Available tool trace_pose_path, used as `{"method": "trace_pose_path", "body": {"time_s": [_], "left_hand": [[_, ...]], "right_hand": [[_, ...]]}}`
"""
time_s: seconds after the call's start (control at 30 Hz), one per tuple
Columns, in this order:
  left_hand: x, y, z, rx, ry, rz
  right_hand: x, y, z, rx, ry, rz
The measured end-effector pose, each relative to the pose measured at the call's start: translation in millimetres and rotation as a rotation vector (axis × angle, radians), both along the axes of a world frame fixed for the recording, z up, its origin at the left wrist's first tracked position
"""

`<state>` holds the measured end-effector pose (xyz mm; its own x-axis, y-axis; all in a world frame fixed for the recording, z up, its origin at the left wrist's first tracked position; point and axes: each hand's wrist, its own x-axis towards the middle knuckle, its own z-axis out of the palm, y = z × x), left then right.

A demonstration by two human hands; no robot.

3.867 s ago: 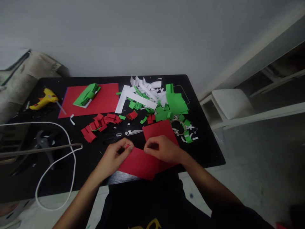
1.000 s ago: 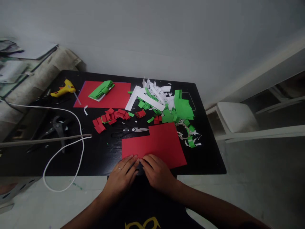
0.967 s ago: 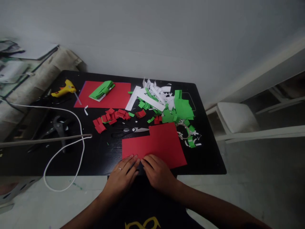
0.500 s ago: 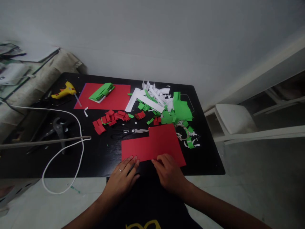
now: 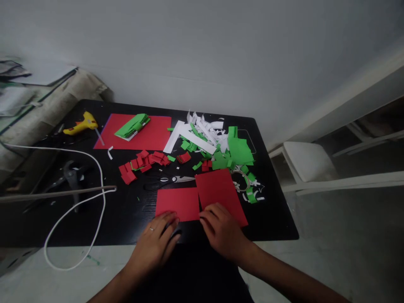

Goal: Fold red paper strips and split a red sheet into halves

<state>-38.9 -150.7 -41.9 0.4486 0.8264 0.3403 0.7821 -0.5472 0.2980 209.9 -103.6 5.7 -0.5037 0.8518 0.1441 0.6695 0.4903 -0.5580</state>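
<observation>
Two pieces of red paper lie at the table's front edge. Stretched fingers of my left hand (image 5: pixel 158 237) rest on the lower edge of the smaller red paper (image 5: pixel 178 202). Curled fingers of my right hand (image 5: pixel 222 230) pinch the lower left corner of the larger red paper (image 5: pixel 221 189); the fingertips are partly hidden. A narrow dark gap runs between the two pieces. Just beyond them lie scissors (image 5: pixel 183 179) with dark handles, blades partly spread. Folded red paper pieces (image 5: pixel 143 161) are heaped behind the scissors.
White paper strips (image 5: pixel 198 141) and green paper scraps (image 5: pixel 240 150) pile up at the back. A tape roll (image 5: pixel 240 181) lies right. A folded green paper bundle (image 5: pixel 132 126) sits on a red sheet (image 5: pixel 158 136). At left are a yellow glue gun (image 5: pixel 82 124), pliers (image 5: pixel 72 179) and a white cable (image 5: pixel 102 202).
The larger red paper has turned slightly and come apart from the smaller one, opening a gap. Both hands stay at the papers' lower edges. The camera view has shifted slightly.
</observation>
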Motion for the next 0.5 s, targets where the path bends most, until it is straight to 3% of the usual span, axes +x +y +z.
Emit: {"method": "trace_pose_path", "body": {"time_s": [0.23, 0.5], "left_hand": [[19, 30, 11.7, -0.278, -0.109, 0.062], [17, 28, 15.4, -0.450, -0.146, 0.149]], "right_hand": [[-32, 23, -12.6, -0.059, -0.199, 0.210], [-30, 22, -12.4, -0.150, -0.293, 0.221]]}}
